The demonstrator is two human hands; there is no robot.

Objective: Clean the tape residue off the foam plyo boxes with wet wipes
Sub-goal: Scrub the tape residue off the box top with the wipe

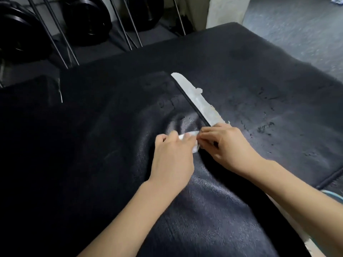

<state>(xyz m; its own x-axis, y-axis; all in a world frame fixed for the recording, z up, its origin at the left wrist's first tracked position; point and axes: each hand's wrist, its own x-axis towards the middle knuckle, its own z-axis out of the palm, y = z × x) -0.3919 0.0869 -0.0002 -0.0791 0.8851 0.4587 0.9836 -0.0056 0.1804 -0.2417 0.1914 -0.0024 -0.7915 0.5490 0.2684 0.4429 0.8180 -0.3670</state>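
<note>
A: Item one, the work surface?
B: Black foam plyo box (241,75), leather-like skin, filling most of the view. A dark seam runs from about 11 o'clock of centre down toward the hands.

A: Residue?
B: Pale tape strip (196,101), ragged-edged, lying just beside the seam on its 3 o'clock side, from above centre down to the right hand. Dark flecks and scuffs scattered on the box at 3 o'clock.

A: Hands?
B: Left hand (172,158), at centre, fingers curled round a white wet wipe (187,138), pressing it onto the box skin, which dents around it. Right hand (224,145), just at 3 o'clock of the left, fingertips bent and pinching at the near end of the tape strip, touching the wipe. Whether it actually has the tape between its fingers cannot be told; the frame is blurred there.

A: Surroundings?
B: Black weight plates (87,21) on a rack at 11 o'clock; grey floor (297,25) at 1 o'clock.
</note>
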